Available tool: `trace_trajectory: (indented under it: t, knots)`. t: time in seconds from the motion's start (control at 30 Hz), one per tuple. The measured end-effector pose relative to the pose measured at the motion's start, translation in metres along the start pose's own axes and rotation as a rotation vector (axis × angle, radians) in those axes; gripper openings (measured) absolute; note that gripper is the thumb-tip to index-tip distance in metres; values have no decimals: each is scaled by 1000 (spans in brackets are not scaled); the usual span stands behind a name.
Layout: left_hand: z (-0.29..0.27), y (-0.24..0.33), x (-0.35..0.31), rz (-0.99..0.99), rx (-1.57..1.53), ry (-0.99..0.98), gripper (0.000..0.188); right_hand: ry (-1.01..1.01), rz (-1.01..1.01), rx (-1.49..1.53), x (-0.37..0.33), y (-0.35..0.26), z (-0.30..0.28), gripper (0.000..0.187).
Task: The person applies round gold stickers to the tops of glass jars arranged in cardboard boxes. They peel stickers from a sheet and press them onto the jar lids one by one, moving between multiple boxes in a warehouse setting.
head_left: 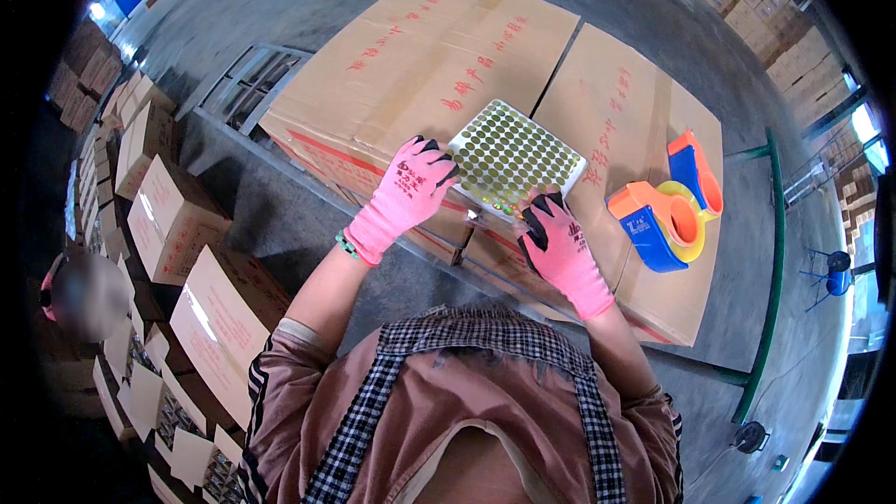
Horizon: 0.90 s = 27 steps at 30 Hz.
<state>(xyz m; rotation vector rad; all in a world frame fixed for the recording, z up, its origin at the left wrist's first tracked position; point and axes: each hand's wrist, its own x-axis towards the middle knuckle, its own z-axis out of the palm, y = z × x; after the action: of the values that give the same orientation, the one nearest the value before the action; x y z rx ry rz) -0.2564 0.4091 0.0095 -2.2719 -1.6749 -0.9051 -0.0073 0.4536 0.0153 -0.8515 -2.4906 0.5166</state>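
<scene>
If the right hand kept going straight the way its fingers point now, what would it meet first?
The right hand points up-left, its fingertips already at the near edge of the white tray of round yellow-green pieces. So the tray comes first, apparently in contact already. The tape dispensers lie off to the side.
</scene>
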Motion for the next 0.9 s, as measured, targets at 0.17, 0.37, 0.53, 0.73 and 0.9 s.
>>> trace_trajectory:
  t: [0.17, 0.37, 0.53, 0.73, 0.9]
  knots:
    - [-5, 10, 9, -21, -103, 28, 17, 58, 117, 144, 7, -29, -19, 31]
    - [-2, 18, 21, 29, 105, 156, 23, 233, 165, 96, 14, 7, 12, 29]
    - [1, 15, 9, -15, 188, 205, 26, 264, 65, 169, 20, -6, 4, 30]
    - [-4, 25, 13, 173, 288, 199, 28, 249, -19, -56, 26, -9, 15, 18]
    - [-1, 34, -5, 296, 415, 96, 19, 334, -45, 81, 30, -6, 24, 21]
